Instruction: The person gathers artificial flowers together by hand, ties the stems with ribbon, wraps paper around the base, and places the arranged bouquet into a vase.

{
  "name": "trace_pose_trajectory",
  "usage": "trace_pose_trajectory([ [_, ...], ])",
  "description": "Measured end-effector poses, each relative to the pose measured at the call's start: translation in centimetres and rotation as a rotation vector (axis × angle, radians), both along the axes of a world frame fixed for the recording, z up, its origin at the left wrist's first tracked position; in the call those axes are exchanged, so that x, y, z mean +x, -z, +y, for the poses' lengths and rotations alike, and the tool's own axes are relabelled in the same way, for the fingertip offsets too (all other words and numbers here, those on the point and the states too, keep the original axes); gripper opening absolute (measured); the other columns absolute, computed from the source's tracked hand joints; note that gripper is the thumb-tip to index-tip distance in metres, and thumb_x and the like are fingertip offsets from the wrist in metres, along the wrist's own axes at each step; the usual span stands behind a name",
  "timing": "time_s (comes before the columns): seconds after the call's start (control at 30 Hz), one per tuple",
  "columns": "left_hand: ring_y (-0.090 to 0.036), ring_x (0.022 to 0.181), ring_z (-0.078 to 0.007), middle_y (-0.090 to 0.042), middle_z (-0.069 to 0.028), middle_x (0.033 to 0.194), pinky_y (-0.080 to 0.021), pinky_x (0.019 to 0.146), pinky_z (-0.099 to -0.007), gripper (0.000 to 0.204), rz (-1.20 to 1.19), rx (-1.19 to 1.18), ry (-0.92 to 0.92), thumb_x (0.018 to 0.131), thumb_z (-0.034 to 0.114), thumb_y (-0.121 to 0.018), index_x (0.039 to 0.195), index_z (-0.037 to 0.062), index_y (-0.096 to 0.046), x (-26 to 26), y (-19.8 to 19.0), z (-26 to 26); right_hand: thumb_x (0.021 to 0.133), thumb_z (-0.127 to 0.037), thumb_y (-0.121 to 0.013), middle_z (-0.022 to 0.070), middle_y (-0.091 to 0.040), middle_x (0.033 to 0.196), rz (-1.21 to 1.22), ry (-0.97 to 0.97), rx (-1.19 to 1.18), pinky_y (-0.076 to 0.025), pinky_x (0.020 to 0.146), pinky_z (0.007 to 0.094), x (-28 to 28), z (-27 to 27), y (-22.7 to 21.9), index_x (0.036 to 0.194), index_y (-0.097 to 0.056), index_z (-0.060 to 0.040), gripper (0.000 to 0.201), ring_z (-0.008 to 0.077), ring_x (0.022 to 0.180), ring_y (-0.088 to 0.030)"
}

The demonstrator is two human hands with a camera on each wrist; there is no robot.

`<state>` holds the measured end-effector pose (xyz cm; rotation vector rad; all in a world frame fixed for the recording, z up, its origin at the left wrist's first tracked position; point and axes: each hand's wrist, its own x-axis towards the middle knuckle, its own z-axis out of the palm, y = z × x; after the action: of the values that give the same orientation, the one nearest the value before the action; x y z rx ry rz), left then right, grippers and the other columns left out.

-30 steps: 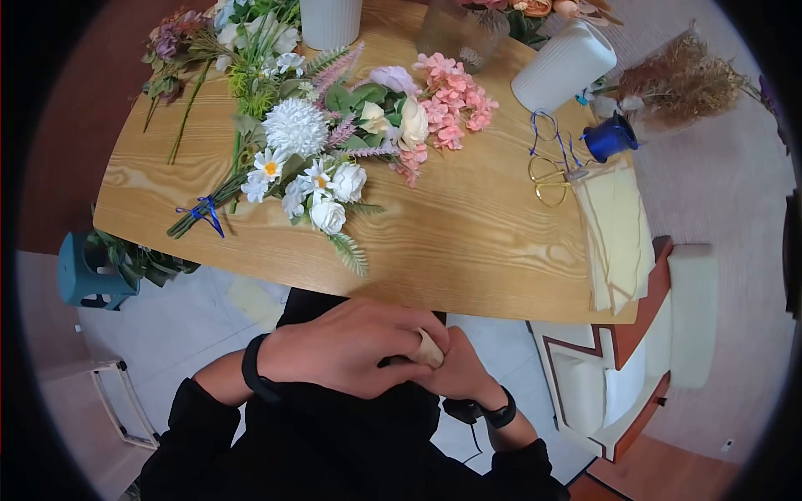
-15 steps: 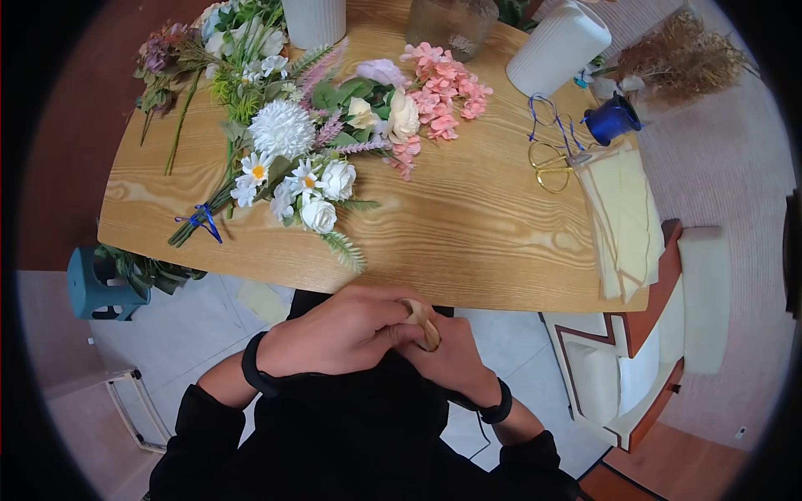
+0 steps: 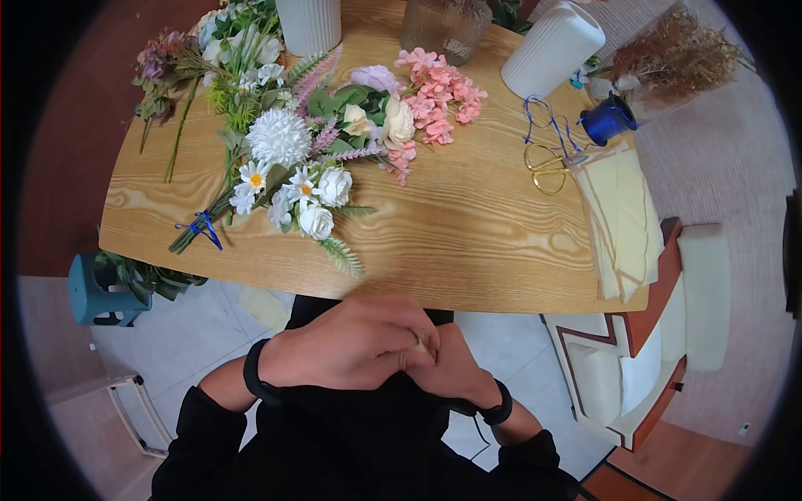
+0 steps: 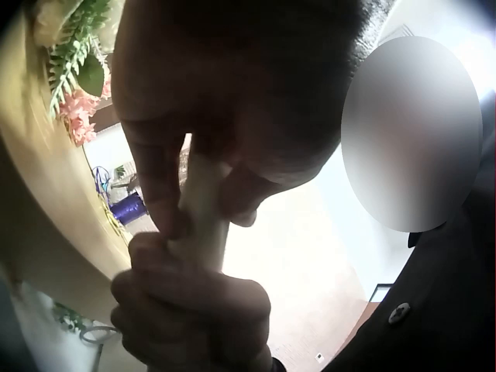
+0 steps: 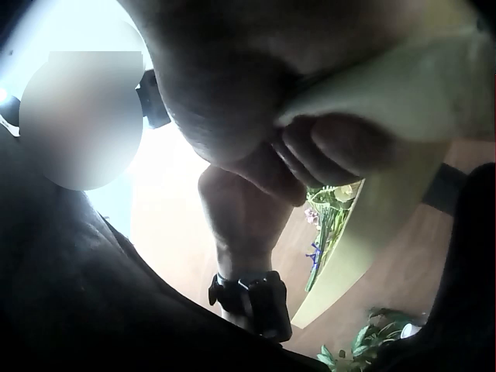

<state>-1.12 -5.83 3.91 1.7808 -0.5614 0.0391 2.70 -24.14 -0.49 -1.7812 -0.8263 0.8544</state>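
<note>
Close to my body, below the table's front edge, both hands meet around a pale cream, crumpled sheet-like piece. My left hand pinches it between thumb and fingers. Curled around its lower part is my right hand, as the left wrist view also shows. Only a small bit of the piece shows between the hands in the head view; the rest is hidden. Beyond the hands, on the wooden table, lies a bunch of white flowers, its stems tied with blue ribbon.
Pink flowers lie beside the bunch. Gold-handled scissors, a blue ribbon spool and pale yellow sheets sit at the right. White vases and a glass vase stand farther back. A teal stool is at left.
The hands first opened slightly, showing more of the cream piece, then closed over it again, covering most of it. The head view has shifted a little; things on the table stayed put.
</note>
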Motion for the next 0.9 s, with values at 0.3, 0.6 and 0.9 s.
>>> trace_pose_trajectory([
  [0.3, -0.058, 0.078, -0.0274, -0.059, -0.01, 0.09, -0.047, 0.065, -0.0334, 0.003, 0.096, -0.018, -0.147, 0.075, 0.0, -0.065, 0.078, -0.0006, -0.064, 0.1, -0.1, 0.0, 0.073, -0.012, -0.068, 0.0118, -0.058, 0.067, -0.078, 0.208, 0.064, -0.045, 0.053, 0.0292, -0.4, 1.3, -0.4, 0.095, -0.057, -0.002, 0.027, 0.0231, 0.058, -0.061],
  [0.6, -0.057, 0.081, -0.0233, -0.057, -0.006, 0.097, -0.047, 0.062, -0.0323, 0.012, -0.346, 0.29, -0.214, 0.064, 0.001, -0.066, 0.068, -0.0004, -0.055, 2.2, -5.9, -1.1, 0.069, -0.013, -0.072, 0.0106, -0.064, 0.081, -0.219, 0.271, 0.586, -0.048, 0.065, 0.0303, 3.4, 2.7, -2.6, 0.09, -0.061, -0.0013, 0.026, 0.0226, 0.074, -0.063],
  [0.9, -0.056, 0.084, -0.0251, -0.055, -0.0078, 0.098, -0.048, 0.062, -0.0334, 0.012, -0.282, 0.577, -0.104, 0.065, -0.001, -0.063, 0.068, -0.0015, -0.052, 5.0, -7.0, -1.8, 0.067, -0.011, -0.07, 0.0079, -0.061, 0.076, -0.264, 0.505, 0.645, -0.045, 0.06, 0.028, 5.0, 4.4, -1.7, 0.084, -0.061, -0.0014, 0.021, 0.0195, 0.069, -0.06],
])
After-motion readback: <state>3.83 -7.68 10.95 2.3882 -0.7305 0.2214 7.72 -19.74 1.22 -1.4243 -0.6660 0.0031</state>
